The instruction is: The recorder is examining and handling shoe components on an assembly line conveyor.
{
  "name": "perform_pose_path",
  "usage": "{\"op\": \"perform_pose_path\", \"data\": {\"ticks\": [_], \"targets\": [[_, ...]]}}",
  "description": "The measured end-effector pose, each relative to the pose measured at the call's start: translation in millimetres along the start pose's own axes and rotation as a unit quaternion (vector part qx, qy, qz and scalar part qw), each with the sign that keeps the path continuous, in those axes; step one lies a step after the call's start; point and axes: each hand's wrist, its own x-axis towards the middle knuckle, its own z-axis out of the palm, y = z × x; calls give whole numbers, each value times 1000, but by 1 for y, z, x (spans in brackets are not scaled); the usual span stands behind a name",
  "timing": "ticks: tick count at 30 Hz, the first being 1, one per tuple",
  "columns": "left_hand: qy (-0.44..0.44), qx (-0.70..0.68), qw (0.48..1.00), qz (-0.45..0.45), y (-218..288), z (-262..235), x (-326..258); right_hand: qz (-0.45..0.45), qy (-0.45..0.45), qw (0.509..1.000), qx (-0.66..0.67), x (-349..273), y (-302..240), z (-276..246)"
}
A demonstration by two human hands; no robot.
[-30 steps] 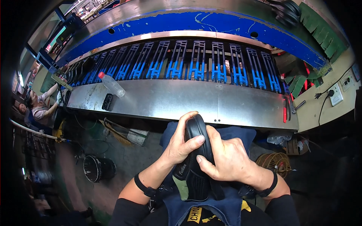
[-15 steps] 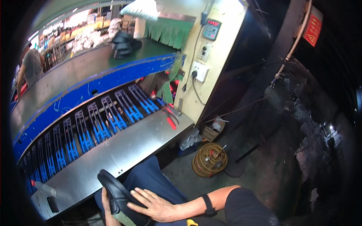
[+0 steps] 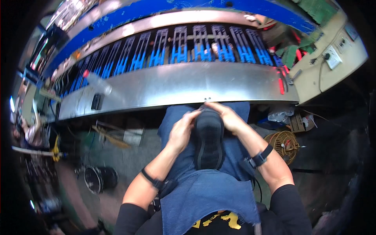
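A black shoe [image 3: 209, 139] lies sole up along my lap, over a blue denim apron [image 3: 203, 192]. My left hand [image 3: 181, 131] grips its left side near the toe, fingers curled on the edge. My right hand [image 3: 227, 117] holds the toe end from the right, fingers over the tip. Both wrists wear black bands. The toe points toward a steel work ledge [image 3: 176, 84] in front of me.
Behind the ledge runs a conveyor with rows of blue racks [image 3: 188, 49]. A plastic bottle with a red cap [image 3: 97, 83] lies on the ledge at left. A coil of wire [image 3: 284, 145] sits on the floor at right, a black bucket [image 3: 100, 178] at left. Another person [image 3: 29, 131] sits far left.
The view swung right and back to face the conveyor. The shoe now lies flat along my lap, and both hands have shifted up to its toe end.
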Motion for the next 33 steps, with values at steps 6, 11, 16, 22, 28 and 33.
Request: {"op": "perform_pose_path", "data": {"ticks": [6,11,16,22,28,33], "targets": [[66,-102,981,-154,25,-14,44,-12,40,999,1,28,-21,19],[-20,-140,978,-156,23,-26,34,-4,-61,996,-70,28,-46,11],[-423,365,792,246,56,13,-82,-138,-520,646,-542,-93,-110,50],[-428,296,839,158,42,10,-89,-269,-339,829,-355,-116,-50,33],[-288,287,893,193,35,-21,-35,-273,-256,876,-305,-51,-52,12],[-173,103,976,81,41,-33,5,-169,-191,954,-156,-7,-58,0]]}}
